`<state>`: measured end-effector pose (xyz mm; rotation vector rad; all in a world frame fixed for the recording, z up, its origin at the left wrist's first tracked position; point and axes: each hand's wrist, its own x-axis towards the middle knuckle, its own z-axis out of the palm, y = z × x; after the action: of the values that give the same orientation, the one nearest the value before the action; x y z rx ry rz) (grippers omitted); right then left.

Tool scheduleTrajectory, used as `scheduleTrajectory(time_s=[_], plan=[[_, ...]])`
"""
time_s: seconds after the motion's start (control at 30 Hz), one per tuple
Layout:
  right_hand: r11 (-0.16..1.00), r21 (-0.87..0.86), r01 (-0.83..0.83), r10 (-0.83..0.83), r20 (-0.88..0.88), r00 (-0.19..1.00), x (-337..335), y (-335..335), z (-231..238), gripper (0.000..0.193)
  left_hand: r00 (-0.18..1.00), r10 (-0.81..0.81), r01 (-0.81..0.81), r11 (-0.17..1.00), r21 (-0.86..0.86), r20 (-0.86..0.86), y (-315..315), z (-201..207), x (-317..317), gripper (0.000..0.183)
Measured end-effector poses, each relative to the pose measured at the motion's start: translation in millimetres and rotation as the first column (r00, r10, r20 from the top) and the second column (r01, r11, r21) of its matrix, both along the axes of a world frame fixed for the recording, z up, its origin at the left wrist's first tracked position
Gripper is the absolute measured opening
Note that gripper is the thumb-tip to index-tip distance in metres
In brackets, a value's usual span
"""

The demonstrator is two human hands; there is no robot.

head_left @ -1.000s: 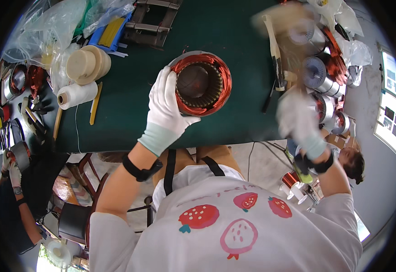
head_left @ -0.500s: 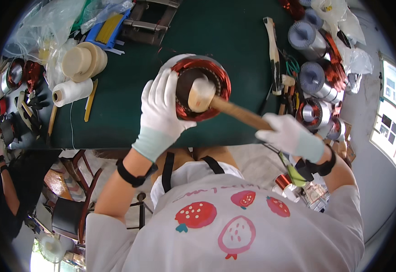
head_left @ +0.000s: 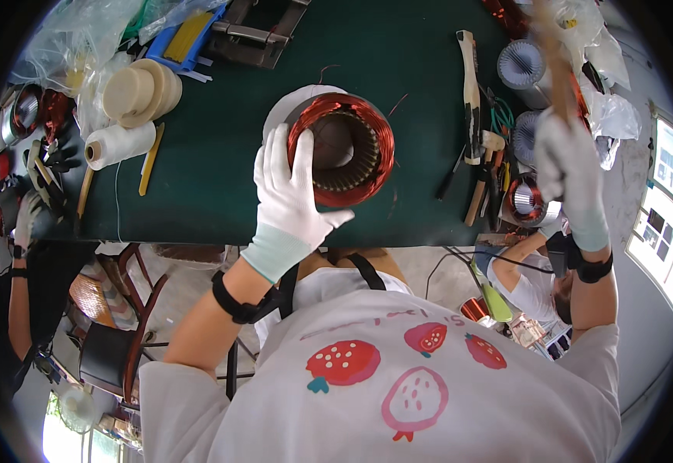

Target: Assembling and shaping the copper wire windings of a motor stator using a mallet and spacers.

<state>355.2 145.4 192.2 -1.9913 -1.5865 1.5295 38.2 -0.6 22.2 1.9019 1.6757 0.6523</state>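
Observation:
A motor stator (head_left: 379, 166) with a ring of red copper windings stands on the green table, its slotted bore facing up. My left hand (head_left: 284, 174), in a white glove, lies against its left side. The fingers are stretched out along the winding, and the thumb sticks out apart toward the near edge. Over at the right, raised near the table's edge, my gloved right hand (head_left: 571, 166) is closed around the wooden handle of a mallet (head_left: 558, 77). The handle points away and is smeared by motion; the mallet's head is cut off at the top edge.
Right of the stator lie a brush-like tool (head_left: 469, 96), a second mallet (head_left: 492, 143) and several stator cores (head_left: 521, 65). Leftward are a thread spool (head_left: 124, 147), cream round parts (head_left: 139, 89) and a blue tray (head_left: 190, 38). Co-workers' arms (head_left: 20, 301) show at both sides.
My right hand has swung the mallet up and to the right, out of the stator's bore. My left hand stays on the stator's left side.

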Motion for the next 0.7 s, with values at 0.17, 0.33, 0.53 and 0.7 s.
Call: scheduleTrajectory(time_s=[0.17, 0.33, 0.53, 0.7], plan=[[0.609, -0.175, -0.773, 0.781, 0.3, 0.547, 10, -92, -66, 0.031, 0.993, -0.109, 0.104, 0.987, 0.125, 0.036, 17, -11, -11, 0.127], [0.916, -0.05, -0.398, 0.399, 0.227, 0.889, 23, -145, -99, 0.024, 0.977, -0.119, 0.13, 0.99, 0.053, -0.178, 6, 10, -19, 0.105], [0.907, 0.385, -0.174, -0.019, 0.448, 0.894, 17, -176, -143, 0.048, 0.997, -0.08, 0.08, 0.997, 0.021, -0.011, -88, 6, -26, 0.066], [0.778, 0.51, -0.367, 0.188, 0.368, 0.911, -12, -180, -165, 0.062, 0.94, 0.266, -0.319, 0.909, -0.27, -0.213, -190, -50, -58, 0.048]])
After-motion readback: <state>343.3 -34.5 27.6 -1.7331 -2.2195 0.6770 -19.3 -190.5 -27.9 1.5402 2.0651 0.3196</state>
